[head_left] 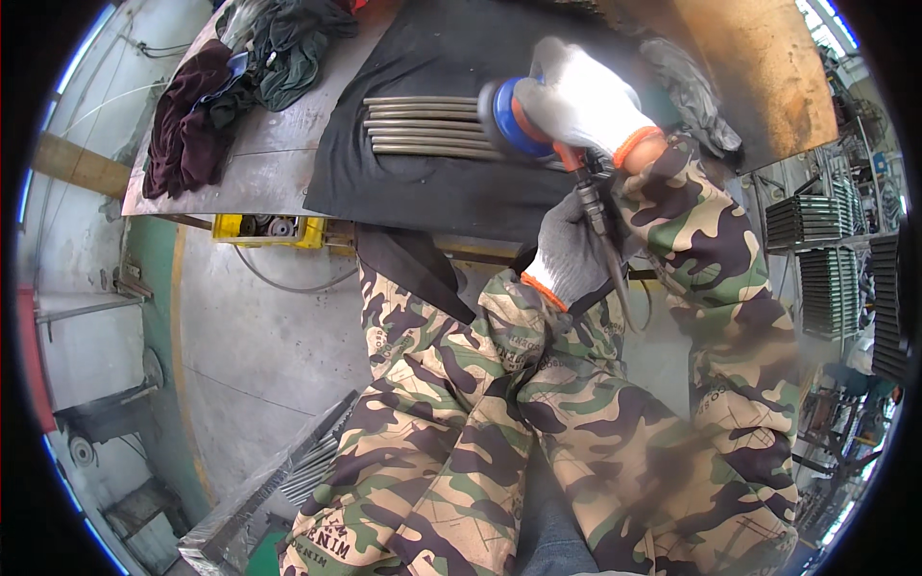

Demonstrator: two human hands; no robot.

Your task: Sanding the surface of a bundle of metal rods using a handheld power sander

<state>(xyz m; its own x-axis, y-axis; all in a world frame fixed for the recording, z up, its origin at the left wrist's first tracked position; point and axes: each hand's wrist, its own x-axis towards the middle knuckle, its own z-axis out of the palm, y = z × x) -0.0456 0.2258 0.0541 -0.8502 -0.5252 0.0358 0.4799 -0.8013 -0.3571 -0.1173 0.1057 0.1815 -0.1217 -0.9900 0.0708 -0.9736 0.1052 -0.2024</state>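
Observation:
My right hand (584, 96), in a white glove with an orange cuff, is closed over the top of a blue and orange air sander (520, 117). The sander's pad is on several metal rods (423, 125), which lie side by side on a black cloth (432, 197). From the sander's handle a dark air hose (605, 230) runs down towards me. Close to that hose and the rods' right ends is my left hand (569, 252), in a grey glove with an orange cuff. Its fingers are hidden behind the hose fitting, so its grip does not show.
Dark clothes (283, 58) and a maroon garment (192, 120) lie at the table's left. A yellow crate (269, 230) sits beneath its edge. Crumpled plastic (693, 96) lies right of my hand. More rods (312, 470) rest in a tray at lower left; racks (831, 259) stand at right.

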